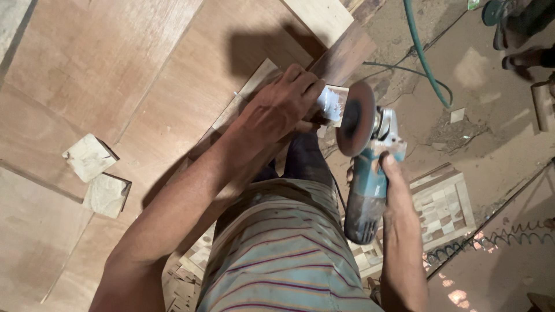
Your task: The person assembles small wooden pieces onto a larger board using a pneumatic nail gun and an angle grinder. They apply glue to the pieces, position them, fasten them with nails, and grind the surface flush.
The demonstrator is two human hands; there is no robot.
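Striped shorts beneath grinder, wood blocks aside

Plywood sheets spread left of the grip, carrying two wood offcuts; a dusty dirt floor with a green hose lies right.

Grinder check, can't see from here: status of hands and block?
Left hand holds small wood block against disc. Right hand grips grinder. Nothing between.

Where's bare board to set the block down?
Bare plywood sheet above the two pale wood blocks, left of the left hand. Crowded around the grinder in the right hand and the checkered panel.
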